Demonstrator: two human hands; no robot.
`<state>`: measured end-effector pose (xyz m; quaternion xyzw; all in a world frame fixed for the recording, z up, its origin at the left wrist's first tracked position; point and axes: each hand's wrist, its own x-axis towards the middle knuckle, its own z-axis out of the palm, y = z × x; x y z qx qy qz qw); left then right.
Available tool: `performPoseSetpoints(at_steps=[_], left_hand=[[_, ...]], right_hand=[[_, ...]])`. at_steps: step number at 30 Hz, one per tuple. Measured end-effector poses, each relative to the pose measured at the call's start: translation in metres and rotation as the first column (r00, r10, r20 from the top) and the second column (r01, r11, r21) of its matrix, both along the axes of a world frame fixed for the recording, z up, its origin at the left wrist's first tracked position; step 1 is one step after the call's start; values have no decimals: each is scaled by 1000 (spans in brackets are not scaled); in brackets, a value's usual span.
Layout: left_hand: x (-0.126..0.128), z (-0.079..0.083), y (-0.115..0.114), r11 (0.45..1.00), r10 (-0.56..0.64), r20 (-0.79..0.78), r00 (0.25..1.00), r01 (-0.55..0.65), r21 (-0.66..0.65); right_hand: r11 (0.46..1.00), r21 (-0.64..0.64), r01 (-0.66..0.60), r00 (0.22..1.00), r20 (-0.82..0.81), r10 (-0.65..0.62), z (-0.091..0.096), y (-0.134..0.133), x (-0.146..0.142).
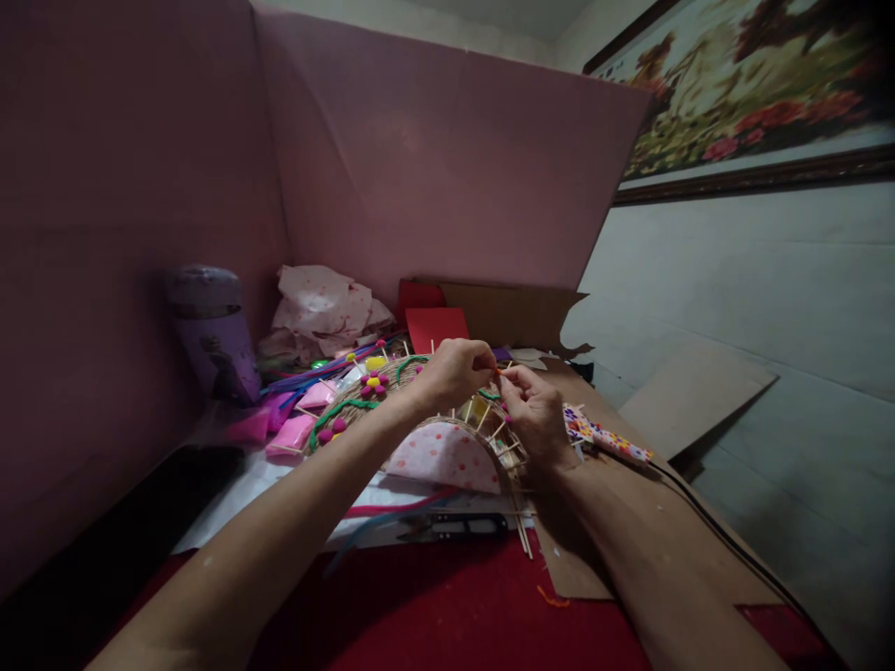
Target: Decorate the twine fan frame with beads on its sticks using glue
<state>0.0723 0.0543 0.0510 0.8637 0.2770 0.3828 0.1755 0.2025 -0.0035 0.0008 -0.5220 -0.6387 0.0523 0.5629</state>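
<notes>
My left hand (456,371) and my right hand (537,408) meet in a pinch above a craft piece. Between their fingertips is a small orange piece (498,371), too small to make out in full. Below them stands an arched twine-wrapped craft (355,419) with thin wooden sticks poking out around it. Green strands and a pink flower with a yellow middle (374,382) decorate its surface. A white half-round panel with red dots (444,457) fills the front. My hands and forearms hide part of the arch.
Black thread snips (468,527) lie in front, near blue and pink strips. Left are pink packets (290,435) and a purple tumbler (215,340). A flower-patterned tool with a cord (615,443) rests on cardboard (570,559) at right. Crumpled dotted paper (325,303) sits behind.
</notes>
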Motion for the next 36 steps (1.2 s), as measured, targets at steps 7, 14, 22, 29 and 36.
performPoseSetpoints(at_steps=[7, 14, 22, 29, 36], left_hand=[[-3, 3, 2, 987, -62, -2, 998, 61, -151], [-2, 3, 3, 751, -192, 285, 939, 328, -574], [2, -3, 3, 809, -129, 265, 956, 256, -529], [4, -4, 5, 876, -145, 260, 955, 246, -414], [-2, -5, 11, 899, -119, 128, 985, 162, -408]], right_hand=[[999, 1, 32, 998, 55, -32, -1, -2, -2], [998, 46, 39, 997, 61, -42, 0, -5, -6], [994, 67, 83, 981, 169, -93, -1, -3, -7], [983, 85, 163, 959, 220, -178, -1, -4, -6], [955, 152, 254, 883, 366, -293, -3, -3, -3]])
